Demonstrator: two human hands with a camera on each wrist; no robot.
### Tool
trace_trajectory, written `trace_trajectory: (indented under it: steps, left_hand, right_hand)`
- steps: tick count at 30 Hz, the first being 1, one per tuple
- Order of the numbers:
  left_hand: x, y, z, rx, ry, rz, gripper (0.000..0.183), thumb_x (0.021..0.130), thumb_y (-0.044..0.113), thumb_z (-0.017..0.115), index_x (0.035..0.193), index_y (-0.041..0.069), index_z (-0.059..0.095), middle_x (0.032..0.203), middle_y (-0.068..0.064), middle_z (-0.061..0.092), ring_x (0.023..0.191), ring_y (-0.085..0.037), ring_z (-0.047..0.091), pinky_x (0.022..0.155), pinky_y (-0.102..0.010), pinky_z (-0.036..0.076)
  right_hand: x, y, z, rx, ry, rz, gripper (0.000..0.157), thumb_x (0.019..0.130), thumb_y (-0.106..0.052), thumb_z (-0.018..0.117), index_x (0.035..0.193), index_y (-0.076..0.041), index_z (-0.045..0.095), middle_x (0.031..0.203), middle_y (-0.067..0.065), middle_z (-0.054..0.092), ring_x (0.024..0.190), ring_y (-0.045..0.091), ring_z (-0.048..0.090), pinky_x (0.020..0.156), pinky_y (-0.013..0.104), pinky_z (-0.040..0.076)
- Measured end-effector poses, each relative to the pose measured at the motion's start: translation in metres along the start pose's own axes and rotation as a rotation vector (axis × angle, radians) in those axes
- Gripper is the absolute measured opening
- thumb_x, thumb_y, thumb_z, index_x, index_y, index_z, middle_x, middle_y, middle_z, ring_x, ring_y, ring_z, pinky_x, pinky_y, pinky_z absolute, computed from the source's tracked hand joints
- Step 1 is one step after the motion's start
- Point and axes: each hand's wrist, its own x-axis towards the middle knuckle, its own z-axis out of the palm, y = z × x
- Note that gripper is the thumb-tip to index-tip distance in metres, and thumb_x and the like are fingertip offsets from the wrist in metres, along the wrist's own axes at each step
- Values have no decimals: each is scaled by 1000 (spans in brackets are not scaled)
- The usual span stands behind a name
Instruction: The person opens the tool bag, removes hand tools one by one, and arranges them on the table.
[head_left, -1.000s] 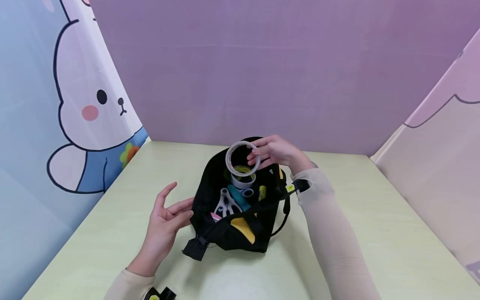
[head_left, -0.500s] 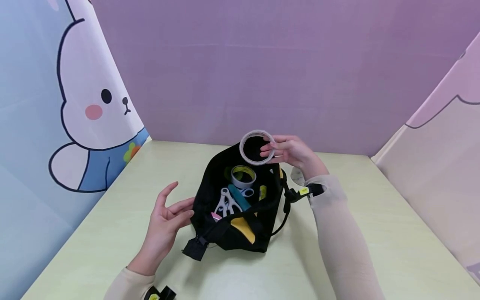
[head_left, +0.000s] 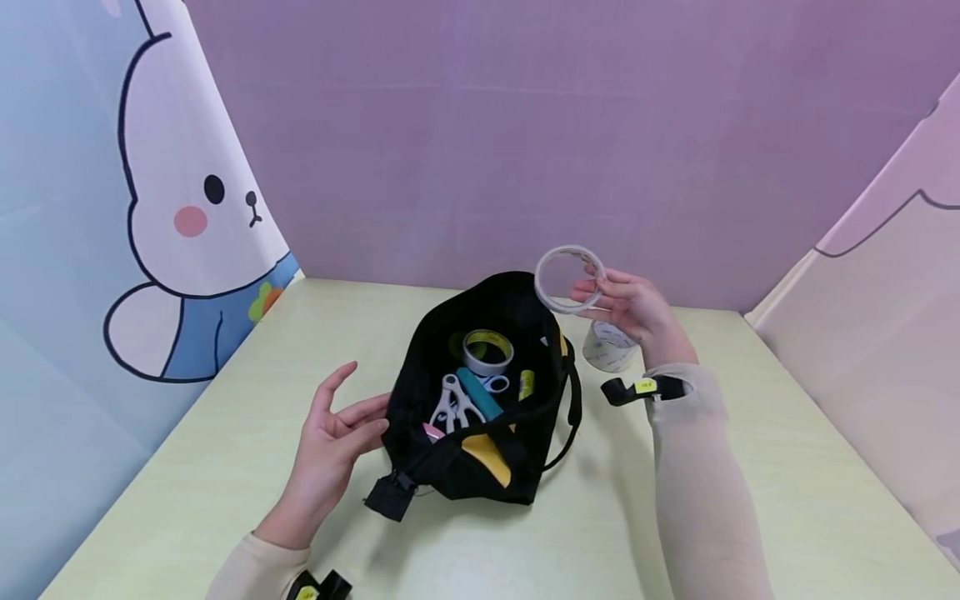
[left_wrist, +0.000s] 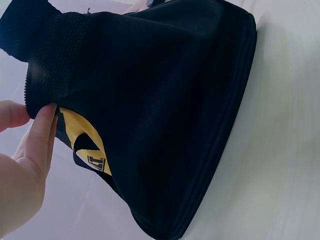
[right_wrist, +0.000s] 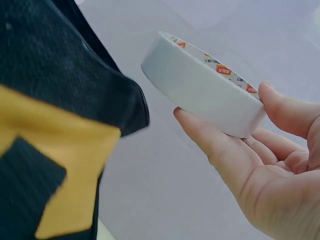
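Observation:
My right hand (head_left: 630, 308) pinches a thin roll of white tape (head_left: 540, 287) between thumb and fingers, raised beyond the bag's right rim. In the right wrist view the tape roll (right_wrist: 200, 90) shows a printed inner core. A black tool bag (head_left: 420, 358) with yellow patches stands with its mouth wide open. At its left rim, my left hand (head_left: 330, 450) pinches the edge with thumb and fingers, one finger raised. Inside the bag lie another tape roll (head_left: 487, 367), white-handled scissors (head_left: 448, 404), a teal object (head_left: 478, 394) and a yellow-capped stick (head_left: 527, 385).
A wide roll of clear tape (head_left: 606, 350) stands on the pale table (head_left: 787, 450), right of the bag and near my right wrist. The bag's strap (head_left: 576, 417) loops out on its right side. A purple backdrop (head_left: 525, 142) rises behind the table.
My right hand has carried the white tape roll up and rightward out from over the bag's mouth. The wide clear tape roll has come into sight behind it. My left hand stays put.

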Motion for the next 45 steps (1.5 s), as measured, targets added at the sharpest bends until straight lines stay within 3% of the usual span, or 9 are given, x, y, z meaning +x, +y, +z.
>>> trace_trajectory:
  steps: [11,17,25,29,33,35,38,42,45]
  left_hand:
    - [-2,-1,0,-1,-5,1,71,91,-18,54,145,21,31,110,1,73,94,-10,71,76,-29,57]
    - [-2,0,0,19,7,-11,71,91,-17,55,146,21,31,110,3,73,93,-10,71,76,-29,57]
    - [-3,1,1,29,21,-24,72,91,-17,55,146,20,30,110,3,73,93,-10,71,77,-29,57]
    - [-2,1,2,29,26,-30,72,90,-17,56,146,20,30,110,3,74,93,-9,70,76,-29,57]
    - [-1,1,4,33,26,-32,73,90,-17,56,147,20,30,109,3,74,93,-10,70,76,-29,57]
    - [-1,1,4,34,27,-33,73,89,-17,56,147,20,30,109,3,74,93,-9,70,76,-28,57]
    - [-1,1,4,35,29,-36,73,90,-17,56,146,20,30,109,3,74,92,-9,70,76,-28,57]
    - [-2,0,4,34,27,-37,72,90,-16,56,147,20,30,109,4,74,92,-9,70,76,-29,57]
    - [-2,0,4,36,24,-35,72,90,-16,56,147,20,30,109,4,74,92,-9,70,76,-29,57]
  right_hand:
    - [-22,-2,-40,206,129,-21,29,104,3,38,111,1,66,102,25,69,97,35,70,81,46,57]
    - [-31,2,-60,340,184,-90,23,104,3,39,112,2,60,103,25,68,98,37,69,81,47,57]
    - [-39,10,-79,527,335,-178,14,103,5,41,111,1,53,98,29,67,91,42,70,78,52,56]
    - [-44,12,-90,598,405,-208,20,102,7,42,119,0,49,95,30,66,91,42,70,89,51,51]
    - [-48,15,-99,650,516,-232,53,102,6,44,150,-14,37,99,26,64,93,37,70,106,42,33]
    - [-48,18,-103,676,578,-244,63,102,5,44,157,-23,28,105,24,61,92,35,69,108,39,27]
    - [-48,21,-107,702,670,-258,63,103,1,45,157,-26,29,114,19,56,86,33,68,109,37,26]
    - [-49,26,-112,723,789,-264,58,103,-2,47,155,-23,33,108,16,54,81,30,67,107,36,27]
    - [-48,31,-117,749,887,-262,57,101,2,50,153,-20,39,112,13,59,99,28,68,107,35,28]
